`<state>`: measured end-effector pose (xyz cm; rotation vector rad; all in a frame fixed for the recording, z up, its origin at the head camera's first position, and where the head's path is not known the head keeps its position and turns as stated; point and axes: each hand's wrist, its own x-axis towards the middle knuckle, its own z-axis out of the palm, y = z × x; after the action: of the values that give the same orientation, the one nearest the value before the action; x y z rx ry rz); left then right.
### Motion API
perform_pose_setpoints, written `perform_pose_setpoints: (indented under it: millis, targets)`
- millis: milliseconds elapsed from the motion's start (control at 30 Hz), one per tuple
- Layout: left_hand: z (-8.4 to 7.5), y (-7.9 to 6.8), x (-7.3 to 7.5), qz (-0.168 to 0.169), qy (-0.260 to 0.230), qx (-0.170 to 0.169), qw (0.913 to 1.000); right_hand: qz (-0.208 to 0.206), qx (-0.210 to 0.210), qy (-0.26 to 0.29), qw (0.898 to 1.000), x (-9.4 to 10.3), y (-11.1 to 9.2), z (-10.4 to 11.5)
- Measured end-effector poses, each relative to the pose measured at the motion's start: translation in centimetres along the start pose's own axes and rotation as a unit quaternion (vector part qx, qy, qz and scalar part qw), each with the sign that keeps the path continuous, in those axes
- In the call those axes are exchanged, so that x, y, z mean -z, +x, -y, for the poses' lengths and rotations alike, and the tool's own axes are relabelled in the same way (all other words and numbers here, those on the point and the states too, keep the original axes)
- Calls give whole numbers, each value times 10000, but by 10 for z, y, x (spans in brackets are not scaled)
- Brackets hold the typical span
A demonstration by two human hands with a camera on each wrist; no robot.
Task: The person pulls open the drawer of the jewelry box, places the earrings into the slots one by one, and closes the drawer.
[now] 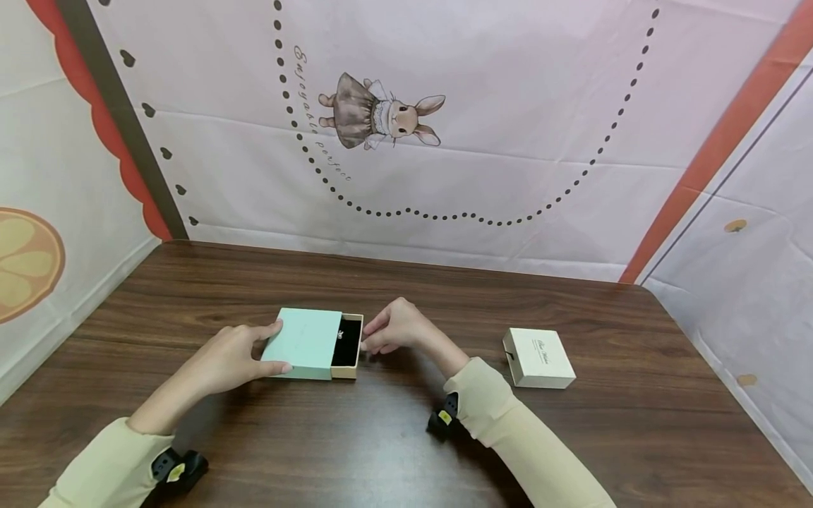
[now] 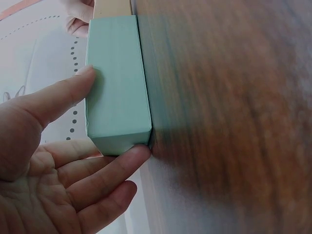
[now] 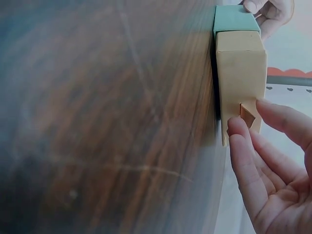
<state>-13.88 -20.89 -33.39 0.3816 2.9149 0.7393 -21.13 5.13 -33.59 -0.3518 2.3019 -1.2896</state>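
Observation:
A mint-green box sleeve [image 1: 303,343] lies on the table with a cream drawer [image 3: 241,73] partly out of its right end. Inside the drawer a black pad [image 1: 347,346] shows, with a small shiny silver item [image 1: 340,334] by the sleeve's edge. My left hand [image 1: 236,358] grips the sleeve's left end, thumb on the near side and fingers [image 2: 119,168] about the end. At the drawer's front is my right hand [image 1: 400,328]. Its thumb touches the drawer's edge, and the other fingertips [image 3: 237,126] lie beside a small copper-coloured pull tab [image 3: 247,116], which shows between them.
A second small box, cream with dark lettering [image 1: 541,358], sits on the brown wooden table [image 1: 394,451] to the right of my right forearm. Printed cloth [image 1: 508,127] with a rabbit drawing hangs behind the table and along both sides.

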Motion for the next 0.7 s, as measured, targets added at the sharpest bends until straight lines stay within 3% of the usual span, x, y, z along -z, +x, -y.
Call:
perform_pose_setpoints:
  millis: [700]
  targets:
    - [0,0,0,28,-31,15,10000,76,113,-226,9997,-9,4,8]
